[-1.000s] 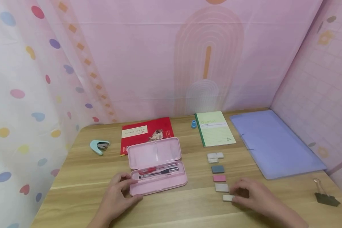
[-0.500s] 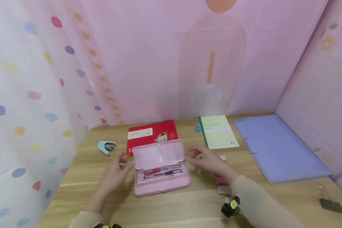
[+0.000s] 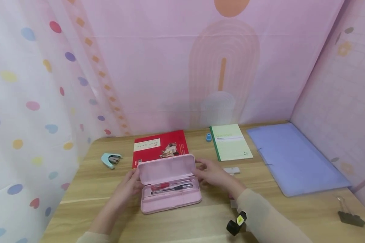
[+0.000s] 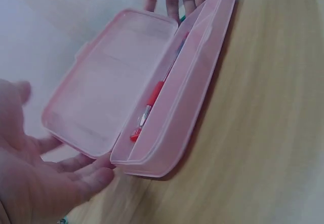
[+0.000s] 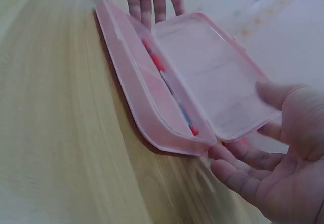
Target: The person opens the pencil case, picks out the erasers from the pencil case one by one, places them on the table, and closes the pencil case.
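An open pink pencil case [image 3: 182, 201] lies on the wooden table, its lid [image 3: 167, 169] tilted up at the back. Inside are a red pen [image 3: 162, 186] and a pen with a black grip [image 3: 182, 187]. My left hand [image 3: 125, 189] is at the case's left end. In the left wrist view, its fingers reach the lid's lower corner near the hinge, with the thumb apart. At the right end is my right hand [image 3: 214, 173]. The right wrist view has its fingers [image 5: 243, 176] extended by the hinge corner and the thumb near the lid's edge.
Behind the case lies a red booklet [image 3: 161, 146], with a mint stapler [image 3: 111, 160] to its left. A green notebook [image 3: 232, 145], small blue object [image 3: 208, 137], blue folder [image 3: 298, 162] and black binder clip [image 3: 351, 218] are rightward. My right arm partly covers small blocks [image 3: 232, 170].
My right hand has left the small blocks and moved left to the pencil case. The left hand has shifted from the case's front left corner up toward the lid.
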The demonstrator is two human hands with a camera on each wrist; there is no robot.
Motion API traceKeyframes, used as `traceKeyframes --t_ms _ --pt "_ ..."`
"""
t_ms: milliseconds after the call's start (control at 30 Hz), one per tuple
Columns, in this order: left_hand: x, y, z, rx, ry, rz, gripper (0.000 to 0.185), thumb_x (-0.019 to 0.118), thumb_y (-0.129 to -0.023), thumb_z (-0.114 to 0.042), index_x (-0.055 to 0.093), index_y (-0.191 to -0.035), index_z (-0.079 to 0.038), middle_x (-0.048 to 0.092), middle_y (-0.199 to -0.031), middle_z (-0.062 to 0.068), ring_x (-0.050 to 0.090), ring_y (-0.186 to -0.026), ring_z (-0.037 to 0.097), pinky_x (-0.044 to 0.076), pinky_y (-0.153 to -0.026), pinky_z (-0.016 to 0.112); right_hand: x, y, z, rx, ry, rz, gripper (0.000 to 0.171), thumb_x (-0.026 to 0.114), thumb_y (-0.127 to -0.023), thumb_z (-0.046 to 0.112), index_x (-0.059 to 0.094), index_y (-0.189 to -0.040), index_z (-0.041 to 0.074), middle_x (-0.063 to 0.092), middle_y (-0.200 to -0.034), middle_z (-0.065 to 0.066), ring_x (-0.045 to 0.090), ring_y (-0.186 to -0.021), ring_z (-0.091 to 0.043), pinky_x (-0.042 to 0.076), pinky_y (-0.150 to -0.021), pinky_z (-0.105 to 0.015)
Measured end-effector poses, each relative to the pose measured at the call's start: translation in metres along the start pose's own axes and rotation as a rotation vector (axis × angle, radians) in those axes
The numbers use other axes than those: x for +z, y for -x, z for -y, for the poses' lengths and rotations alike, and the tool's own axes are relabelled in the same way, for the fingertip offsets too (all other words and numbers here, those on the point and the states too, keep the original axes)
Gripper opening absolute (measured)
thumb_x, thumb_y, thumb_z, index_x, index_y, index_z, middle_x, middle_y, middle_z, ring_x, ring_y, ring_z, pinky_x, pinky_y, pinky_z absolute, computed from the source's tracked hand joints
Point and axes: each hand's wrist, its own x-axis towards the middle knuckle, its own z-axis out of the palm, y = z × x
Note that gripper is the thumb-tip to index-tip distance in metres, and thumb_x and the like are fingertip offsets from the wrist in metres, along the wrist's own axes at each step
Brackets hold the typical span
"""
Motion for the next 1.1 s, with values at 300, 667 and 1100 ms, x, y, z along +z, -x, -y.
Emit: traceKeyframes --t_ms 300,667,1100 --pt "0.003 0.042 0.026 0.349 -0.412 -0.073 0.053 0.051 -0.097 -0.048 0.051 -0.139 -0.014 0.042 -0.145 0.015 0.035 -0.134 0.041 0.033 -0.102 0.064 0.031 0.046 0.004 -0.232 0.382 -0.059 0.055 0.047 -0.093 0.060 0.054 -0.134 0.024 0.051 -0.140 -0.003 0.049 -0.126 -0.025 0.040 -0.103 -0.049" --pt "0.028 0.039 0.028 0.405 -0.953 -0.049 0.064 0.068 -0.080 -0.057 0.050 -0.139 -0.039 0.034 -0.153 0.004 0.020 -0.142 0.037 0.030 -0.102 0.066 0.062 0.049 -0.005 -0.342 0.861 -0.052 0.052 0.051 -0.097 0.045 0.039 -0.147 0.033 0.023 -0.158 -0.001 0.020 -0.144 -0.026 0.026 -0.113 -0.046" --pt "0.034 0.030 0.032 0.418 -0.909 -0.101 0.057 0.075 -0.081 -0.041 0.056 -0.135 -0.033 0.036 -0.151 0.009 0.021 -0.141 0.040 0.031 -0.103 0.064 0.072 0.046 -0.002 -0.297 0.902 -0.071 0.056 0.053 -0.096 0.047 0.037 -0.148 0.032 0.021 -0.158 -0.002 0.016 -0.145 -0.027 0.025 -0.112 -0.050"
